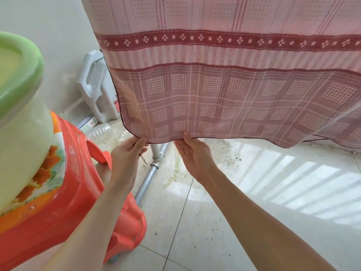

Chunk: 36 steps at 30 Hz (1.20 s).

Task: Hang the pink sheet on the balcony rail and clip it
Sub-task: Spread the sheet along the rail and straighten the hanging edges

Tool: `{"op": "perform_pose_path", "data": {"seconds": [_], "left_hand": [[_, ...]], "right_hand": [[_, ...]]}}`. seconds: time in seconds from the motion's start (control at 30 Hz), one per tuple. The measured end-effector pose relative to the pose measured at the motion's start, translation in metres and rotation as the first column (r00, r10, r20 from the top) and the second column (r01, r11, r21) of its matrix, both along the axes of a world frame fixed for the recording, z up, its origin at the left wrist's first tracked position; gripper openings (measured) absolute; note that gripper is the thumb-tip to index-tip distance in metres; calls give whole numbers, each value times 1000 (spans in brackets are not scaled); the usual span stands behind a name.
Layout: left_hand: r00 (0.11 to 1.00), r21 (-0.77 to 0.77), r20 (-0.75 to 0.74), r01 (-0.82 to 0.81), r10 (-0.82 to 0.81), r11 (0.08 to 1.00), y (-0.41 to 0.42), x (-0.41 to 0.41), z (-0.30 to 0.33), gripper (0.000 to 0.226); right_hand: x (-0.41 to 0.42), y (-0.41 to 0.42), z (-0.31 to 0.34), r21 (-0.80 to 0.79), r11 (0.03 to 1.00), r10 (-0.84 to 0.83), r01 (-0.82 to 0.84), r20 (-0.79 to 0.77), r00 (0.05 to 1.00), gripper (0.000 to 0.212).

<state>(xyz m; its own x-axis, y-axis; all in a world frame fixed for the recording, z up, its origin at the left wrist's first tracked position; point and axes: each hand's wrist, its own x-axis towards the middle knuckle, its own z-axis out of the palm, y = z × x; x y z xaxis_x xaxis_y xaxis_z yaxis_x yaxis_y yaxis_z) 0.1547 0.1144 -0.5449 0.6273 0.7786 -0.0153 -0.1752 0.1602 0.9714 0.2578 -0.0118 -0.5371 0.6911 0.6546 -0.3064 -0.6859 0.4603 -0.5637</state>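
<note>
The pink sheet (224, 90), patterned with dark red bands and checks, hangs down across the upper half of the view; what it hangs from is out of frame. My left hand (128, 153) pinches its bottom hem near the left corner, where a loose thread dangles. My right hand (192, 153) holds the same hem a little to the right, thumb in front and fingers hidden behind the cloth. No clips are in sight.
A red plastic stool (74, 202) at the left carries a pale bucket with a green rim (21, 106). A metal pipe (150, 173) runs along the tiled floor below the sheet. A white plastic object (93, 85) leans in the far corner.
</note>
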Motion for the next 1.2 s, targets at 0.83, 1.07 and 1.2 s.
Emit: {"op": "perform_pose_path", "data": {"seconds": [0.83,1.07,1.2], "left_hand": [[877,-440,151,473,-456,764,-144,101,24,30],[945,-515,199,327,-260,793,-180,111,11,12],[962,-497,187,266,-197,826,-174,107,10,11]], "right_hand": [[47,-145,20,52,963,-260,266,-100,960,15],[66,-201,17,219,909,-321,354,-175,931,24],[76,-231,15,260,910,-291,324,-157,944,34]]}}
